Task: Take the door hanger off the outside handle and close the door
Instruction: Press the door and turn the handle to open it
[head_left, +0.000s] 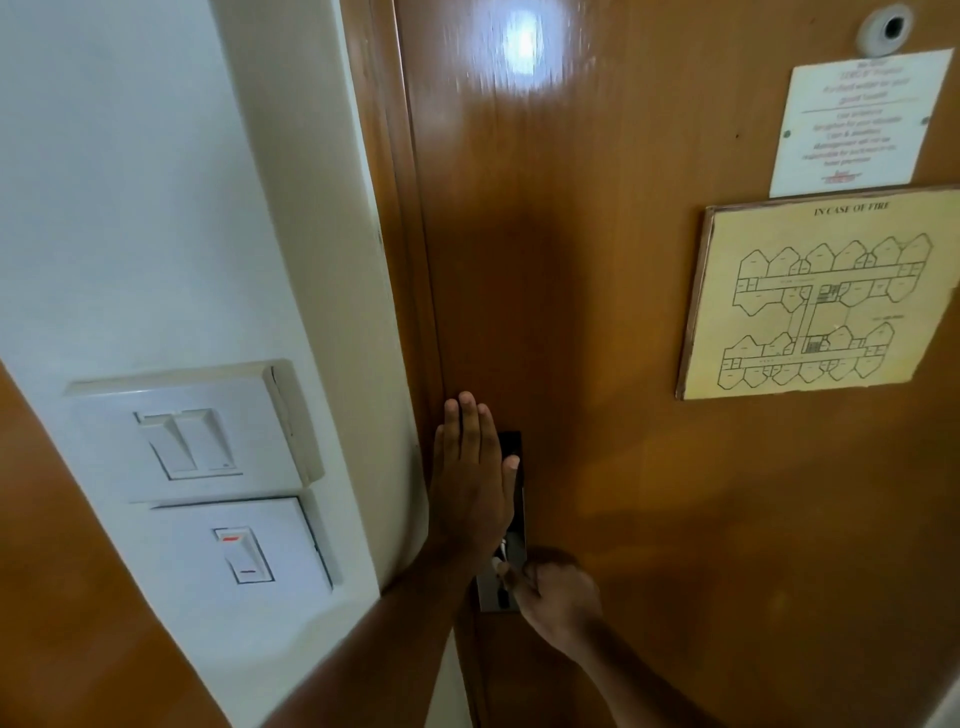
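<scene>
Door (597, 312) is flush against its frame (384, 208), wood panel filling most of view, glare spot near the top. Door hanger isn't visible anywhere in view.

Left hand (470, 488) is flat on the door at the latch edge, palm against the wood, fingers (467, 421) straight and together, pointing up, gripping nothing. It partly covers the dark lock plate (511, 447).

Right hand (556, 597) sits just below, at the lower metal end of the plate, fingers curled shut around something small at the lock. Looks like a knob or latch, too hidden to identify.

On the door, right side: peephole (885, 28) at top, white printed notice (857, 124) under it, text blurred, then the "IN CASE OF FIRE" floor plan (815, 296) below that.

Left of the frame, white wall (130, 182) carries a double switch (189, 441) with a single switch (241, 553) directly beneath, red mark on its rocker.
</scene>
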